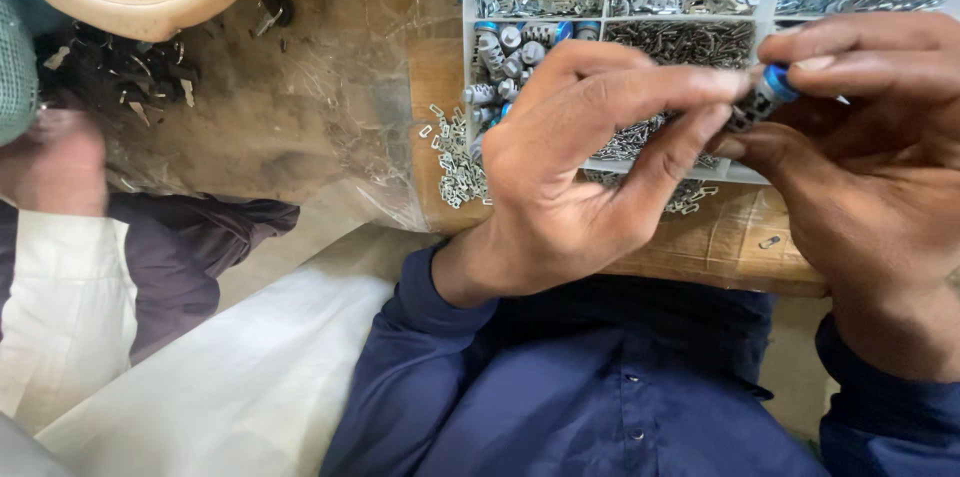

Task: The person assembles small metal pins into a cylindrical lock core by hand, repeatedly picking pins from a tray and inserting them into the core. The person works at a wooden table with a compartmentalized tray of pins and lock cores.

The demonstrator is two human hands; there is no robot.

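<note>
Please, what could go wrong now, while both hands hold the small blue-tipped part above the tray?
The small blue-tipped part is pinched only by fingertips of the left hand and right hand; it might slip into the tray and mix with the metal pieces. Loose metal clips lie near the wooden board's edge, so a wrist could sweep them off.

The white compartmented plastic tray (466, 57) of small metal clips runs off the top edge. The right hand (870, 177) is cut by the right edge. The small blue-capped cylindrical part (765, 95) is mostly covered by fingertips. A co-worker's blurred hand (55, 162) sits far left.
</note>
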